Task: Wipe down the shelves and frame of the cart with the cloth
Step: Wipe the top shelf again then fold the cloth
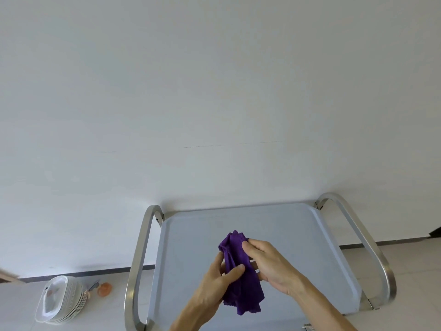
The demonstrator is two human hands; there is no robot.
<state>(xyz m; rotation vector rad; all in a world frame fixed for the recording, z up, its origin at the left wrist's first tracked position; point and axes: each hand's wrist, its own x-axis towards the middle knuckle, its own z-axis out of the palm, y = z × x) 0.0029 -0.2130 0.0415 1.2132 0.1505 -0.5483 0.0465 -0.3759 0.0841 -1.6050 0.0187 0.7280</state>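
A purple cloth (241, 290) hangs bunched between both hands, above the pale blue top shelf (191, 247) of the cart. My left hand (214, 283) grips the cloth from the left, thumb across its middle. My right hand (269, 263) pinches the cloth's upper part from the right. The cloth's lower end dangles free over the shelf. The cart's steel frame shows as a handle loop on the left (137, 259) and another on the right (367, 242).
A white wall stands directly behind the cart. On the tiled floor to the left lies a stack of white plates (62, 299) with a small orange object (105, 289) beside it. A dark baseboard runs along the wall's foot.
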